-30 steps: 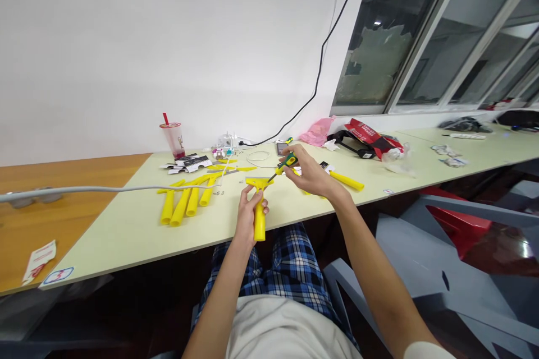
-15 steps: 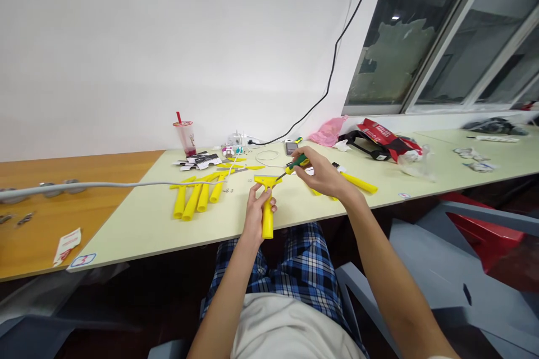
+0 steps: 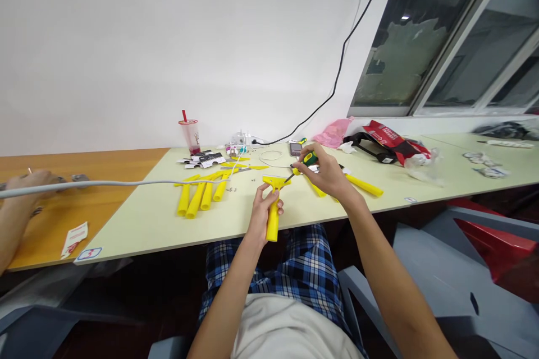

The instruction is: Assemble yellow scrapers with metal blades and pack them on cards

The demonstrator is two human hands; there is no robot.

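My left hand [image 3: 261, 210] is closed around the handle of a yellow scraper [image 3: 273, 223], its wide head facing up and away from me. In my right hand [image 3: 322, 171] is a screwdriver [image 3: 310, 159] with a green and yellow grip. The screwdriver's shaft slants down to the left, its tip at the scraper's head; whether it sits in a screw is too small to tell. Left of my hands, several yellow handles [image 3: 195, 200] lie side by side on the table. Another yellow handle [image 3: 365, 185] lies to the right, beyond my right wrist.
A drink cup [image 3: 190, 137] stands at the back left beside black-and-white cards [image 3: 202, 159]. A grey cable [image 3: 105, 184] crosses the left side. Along the wall are a power strip [image 3: 241, 139], a phone [image 3: 295, 149], a pink bag [image 3: 333, 133] and red packaging [image 3: 393, 140]. Another person's hand [image 3: 31, 182] is at far left.
The view has shifted slightly, so most things appear a little further right. Another person's hand has come in at the far left. Scraper and screwdriver stay held together.
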